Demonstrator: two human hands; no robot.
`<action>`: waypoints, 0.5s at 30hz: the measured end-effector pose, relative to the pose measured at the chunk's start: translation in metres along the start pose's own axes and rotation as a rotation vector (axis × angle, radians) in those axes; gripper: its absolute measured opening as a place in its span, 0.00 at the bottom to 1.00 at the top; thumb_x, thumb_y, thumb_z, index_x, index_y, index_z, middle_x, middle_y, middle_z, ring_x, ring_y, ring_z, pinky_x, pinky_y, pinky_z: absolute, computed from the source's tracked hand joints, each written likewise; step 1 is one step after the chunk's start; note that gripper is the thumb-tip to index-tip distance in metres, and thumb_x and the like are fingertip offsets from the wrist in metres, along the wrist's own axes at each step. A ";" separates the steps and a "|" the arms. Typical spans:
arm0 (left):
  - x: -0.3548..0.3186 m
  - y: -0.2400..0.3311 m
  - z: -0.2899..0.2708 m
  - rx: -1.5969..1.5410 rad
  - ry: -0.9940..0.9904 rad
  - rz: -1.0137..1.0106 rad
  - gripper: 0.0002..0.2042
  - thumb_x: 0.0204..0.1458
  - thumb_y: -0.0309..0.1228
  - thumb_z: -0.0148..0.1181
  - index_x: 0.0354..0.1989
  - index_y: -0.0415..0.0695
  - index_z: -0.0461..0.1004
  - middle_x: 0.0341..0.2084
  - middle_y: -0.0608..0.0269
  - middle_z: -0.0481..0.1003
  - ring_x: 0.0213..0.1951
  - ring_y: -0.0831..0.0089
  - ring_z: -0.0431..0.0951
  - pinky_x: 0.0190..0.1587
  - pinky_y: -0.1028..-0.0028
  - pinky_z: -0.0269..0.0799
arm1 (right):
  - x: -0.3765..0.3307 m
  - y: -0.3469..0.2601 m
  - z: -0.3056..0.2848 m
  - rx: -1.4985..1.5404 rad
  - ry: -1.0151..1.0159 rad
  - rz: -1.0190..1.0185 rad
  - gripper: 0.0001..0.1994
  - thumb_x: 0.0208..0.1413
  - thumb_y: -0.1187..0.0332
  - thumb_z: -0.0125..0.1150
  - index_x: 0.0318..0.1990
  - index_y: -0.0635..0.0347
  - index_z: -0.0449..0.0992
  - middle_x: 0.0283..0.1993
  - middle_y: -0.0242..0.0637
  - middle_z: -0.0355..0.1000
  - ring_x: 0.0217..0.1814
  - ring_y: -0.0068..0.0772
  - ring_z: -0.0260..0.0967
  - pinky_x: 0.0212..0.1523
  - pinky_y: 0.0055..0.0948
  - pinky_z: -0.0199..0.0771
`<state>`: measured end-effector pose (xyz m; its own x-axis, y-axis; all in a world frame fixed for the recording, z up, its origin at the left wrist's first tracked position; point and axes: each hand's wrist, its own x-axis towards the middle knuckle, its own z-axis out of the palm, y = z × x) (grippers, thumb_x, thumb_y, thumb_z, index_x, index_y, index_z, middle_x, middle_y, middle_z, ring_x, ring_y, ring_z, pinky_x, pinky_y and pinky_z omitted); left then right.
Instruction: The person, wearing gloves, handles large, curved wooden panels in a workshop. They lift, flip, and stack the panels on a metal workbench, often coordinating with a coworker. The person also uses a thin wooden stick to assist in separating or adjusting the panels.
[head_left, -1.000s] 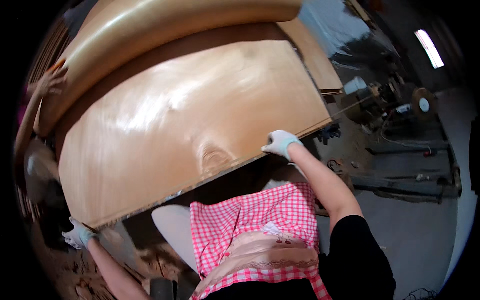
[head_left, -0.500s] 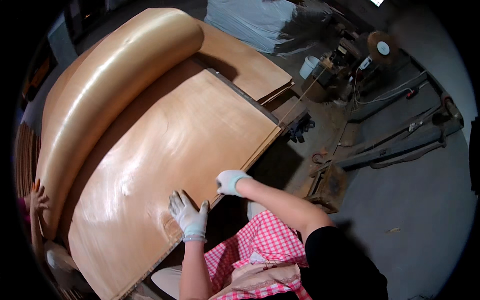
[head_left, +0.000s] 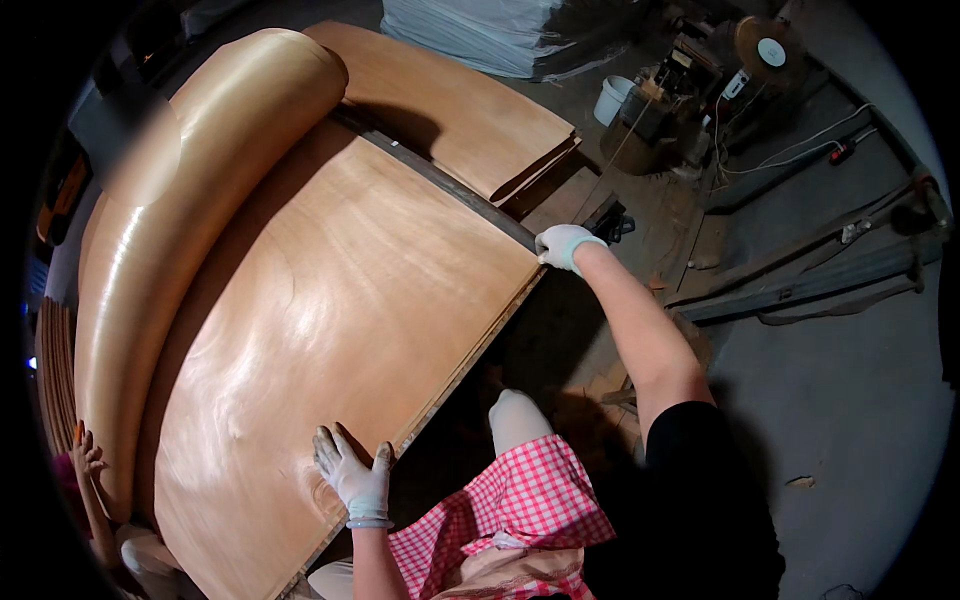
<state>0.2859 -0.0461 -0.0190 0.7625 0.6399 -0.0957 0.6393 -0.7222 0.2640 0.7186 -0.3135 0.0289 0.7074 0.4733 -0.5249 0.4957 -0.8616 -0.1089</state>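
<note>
A large thin wood veneer sheet (head_left: 330, 310) lies on top of a stack, its near edge running diagonally in front of me. My left hand (head_left: 355, 480), in a white glove with dirty fingertips, rests on the sheet near that edge, fingers spread. My right hand (head_left: 564, 246), gloved too, is at the sheet's far right corner. Its fingers are curled in and closed on the corner; the fingertips are partly hidden. Along the far left side, a second veneer sheet is bent over into a big roll (head_left: 180, 230).
Another person's hand (head_left: 90, 458) touches the roll's lower end. Behind the stack lie more veneer sheets (head_left: 470, 110), beside a dark metal bar (head_left: 440, 180). A white bucket (head_left: 612, 98) and a machine with a round disc (head_left: 768, 48) stand at the far right. Wrapped goods (head_left: 470, 35) sit behind.
My right hand has moved away from me along the sheet's edge to the far right corner. The left hand remains flat on the sheet. My view has shifted slightly.
</note>
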 end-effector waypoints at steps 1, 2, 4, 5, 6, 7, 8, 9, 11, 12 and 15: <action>0.000 -0.002 0.001 0.003 0.005 0.005 0.46 0.44 0.50 0.63 0.68 0.38 0.50 0.69 0.42 0.47 0.71 0.51 0.43 0.70 0.56 0.36 | 0.002 -0.002 0.003 -0.035 0.018 0.002 0.13 0.52 0.62 0.61 0.44 0.54 0.78 0.47 0.43 0.76 0.49 0.47 0.72 0.50 0.39 0.71; 0.000 -0.003 0.002 0.005 0.009 0.009 0.46 0.44 0.50 0.64 0.68 0.38 0.50 0.69 0.42 0.47 0.71 0.50 0.43 0.70 0.56 0.36 | 0.006 0.001 0.007 0.025 0.016 0.033 0.14 0.52 0.61 0.60 0.45 0.55 0.78 0.48 0.45 0.75 0.51 0.48 0.72 0.51 0.40 0.71; 0.000 -0.004 0.004 0.007 0.016 0.017 0.46 0.44 0.49 0.64 0.68 0.38 0.51 0.69 0.42 0.47 0.70 0.50 0.43 0.70 0.56 0.36 | 0.009 0.005 0.016 0.144 0.010 0.096 0.16 0.53 0.59 0.60 0.46 0.57 0.77 0.50 0.47 0.74 0.53 0.50 0.70 0.52 0.41 0.70; 0.000 -0.003 0.004 0.004 0.017 0.022 0.46 0.44 0.49 0.64 0.68 0.38 0.51 0.68 0.42 0.47 0.70 0.49 0.43 0.70 0.56 0.37 | 0.012 0.013 0.024 0.193 0.104 0.167 0.16 0.53 0.59 0.59 0.46 0.58 0.77 0.50 0.49 0.73 0.53 0.51 0.70 0.53 0.42 0.70; 0.000 0.000 0.003 -0.003 0.021 0.031 0.46 0.44 0.49 0.64 0.68 0.38 0.51 0.68 0.42 0.47 0.70 0.49 0.43 0.70 0.56 0.37 | 0.012 0.027 0.031 0.239 0.204 0.241 0.17 0.54 0.58 0.59 0.46 0.60 0.76 0.51 0.50 0.73 0.54 0.52 0.69 0.53 0.42 0.70; 0.000 0.003 0.003 -0.015 0.014 0.039 0.46 0.44 0.50 0.64 0.68 0.38 0.51 0.68 0.42 0.48 0.70 0.49 0.44 0.70 0.55 0.37 | 0.009 0.041 0.038 0.284 0.304 0.316 0.18 0.54 0.58 0.59 0.46 0.62 0.76 0.51 0.52 0.72 0.55 0.53 0.69 0.53 0.43 0.69; 0.000 0.003 0.002 -0.021 0.014 0.031 0.46 0.44 0.50 0.64 0.68 0.37 0.52 0.68 0.42 0.48 0.70 0.49 0.44 0.70 0.55 0.37 | 0.004 0.042 0.049 0.464 0.447 0.376 0.18 0.55 0.59 0.58 0.45 0.66 0.75 0.50 0.56 0.72 0.55 0.56 0.68 0.53 0.44 0.69; -0.001 0.004 0.001 -0.027 0.014 0.017 0.45 0.44 0.50 0.64 0.67 0.37 0.52 0.68 0.42 0.48 0.70 0.48 0.44 0.70 0.55 0.37 | -0.004 0.034 0.054 0.507 0.517 0.379 0.17 0.56 0.60 0.58 0.45 0.65 0.75 0.49 0.56 0.72 0.54 0.56 0.69 0.52 0.44 0.69; -0.002 0.007 -0.001 -0.041 0.027 0.020 0.45 0.43 0.50 0.64 0.66 0.37 0.54 0.68 0.41 0.49 0.70 0.48 0.45 0.70 0.54 0.37 | -0.025 0.012 0.060 0.581 0.585 0.315 0.16 0.57 0.61 0.57 0.45 0.65 0.75 0.48 0.56 0.73 0.52 0.56 0.69 0.51 0.44 0.69; -0.002 0.006 -0.002 -0.043 0.030 0.017 0.45 0.43 0.50 0.64 0.66 0.36 0.54 0.68 0.41 0.49 0.70 0.48 0.45 0.70 0.54 0.38 | -0.041 -0.006 0.059 0.615 0.578 0.247 0.16 0.57 0.61 0.57 0.45 0.65 0.75 0.48 0.55 0.73 0.52 0.56 0.69 0.51 0.43 0.69; 0.001 0.009 0.004 -0.050 0.085 0.043 0.43 0.43 0.49 0.64 0.65 0.36 0.56 0.66 0.40 0.52 0.69 0.47 0.47 0.70 0.54 0.39 | -0.075 -0.045 0.099 0.586 0.683 -0.009 0.14 0.57 0.62 0.57 0.42 0.64 0.76 0.44 0.54 0.74 0.48 0.56 0.70 0.50 0.42 0.69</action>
<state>0.2932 -0.0531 -0.0209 0.7765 0.6301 -0.0023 0.5988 -0.7368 0.3140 0.5930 -0.3282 -0.0098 0.9427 0.3254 0.0741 0.2988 -0.7239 -0.6219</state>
